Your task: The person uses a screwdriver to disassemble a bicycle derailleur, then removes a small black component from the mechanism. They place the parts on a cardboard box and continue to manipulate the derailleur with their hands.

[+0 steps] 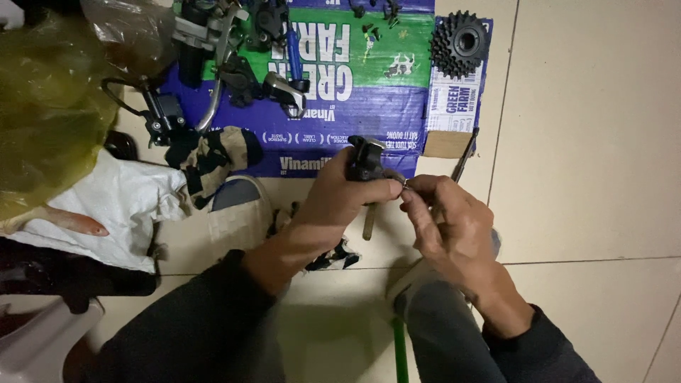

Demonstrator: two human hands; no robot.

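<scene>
Gripping a small black bicycle lever part [366, 160], the left hand [339, 198] holds it above the tiled floor [589, 177], fingers clenched around its body. The right hand [447, 220] pinches a tiny metal piece [406, 182] at the part's side. Just beyond lie a flattened cardboard box [369, 106] carrying brake levers [213, 78] and a black sprocket cluster [460, 42].

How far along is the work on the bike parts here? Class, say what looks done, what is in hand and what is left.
Done: a gear cluster and several levers lie loose on the flattened carton. In hand: the left hand grips a black lever part while the right hand pinches something small at its end. Left: I can't tell; a thin tool lies unused beside the carton.
</scene>
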